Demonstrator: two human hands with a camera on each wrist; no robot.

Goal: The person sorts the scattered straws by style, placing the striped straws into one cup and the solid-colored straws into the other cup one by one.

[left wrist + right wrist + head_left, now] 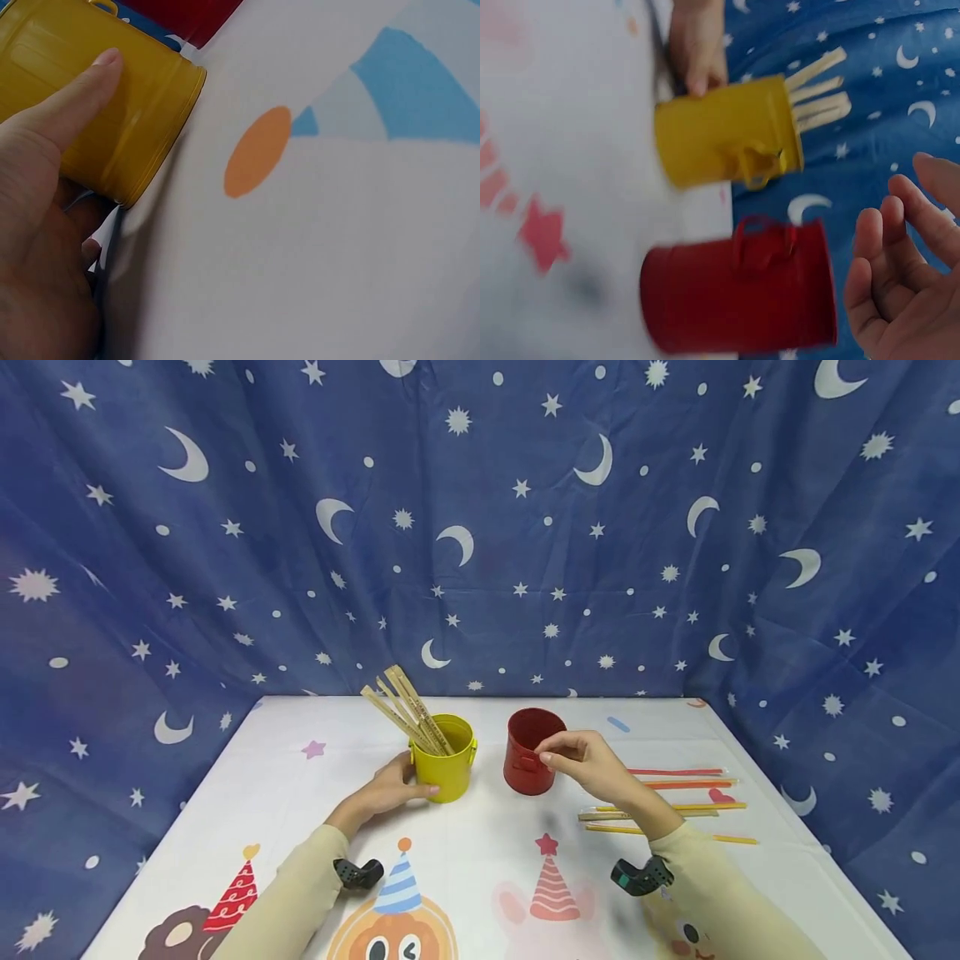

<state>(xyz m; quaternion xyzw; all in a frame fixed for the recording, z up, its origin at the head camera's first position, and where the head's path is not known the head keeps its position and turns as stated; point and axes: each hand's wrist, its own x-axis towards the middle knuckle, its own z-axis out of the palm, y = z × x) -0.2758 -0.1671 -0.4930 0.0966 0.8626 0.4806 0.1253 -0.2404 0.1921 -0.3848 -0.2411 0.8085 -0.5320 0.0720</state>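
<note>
My left hand (388, 788) holds the side of a yellow bucket (448, 778), its thumb across the front wall in the left wrist view. Several chopsticks (411, 710) in paper wrappers lean leftward out of that bucket. To its right stands a small red bucket (521, 774), upright; no contents show in the part of its inside I can see. Beside the red bucket's rim hovers my right hand (591, 765), fingers loosely bent and nothing between them. The right wrist view shows these fingers (900, 247) just off the red bucket's mouth.
Right of the buckets lie several wrapped straws in red (675, 772), orange (686, 785) and yellow (720, 806). A wrapped pair of chopsticks (697, 813) lies among them, partly under my right forearm. A blue star-and-moon curtain (495, 568) hangs behind the white table (330, 718).
</note>
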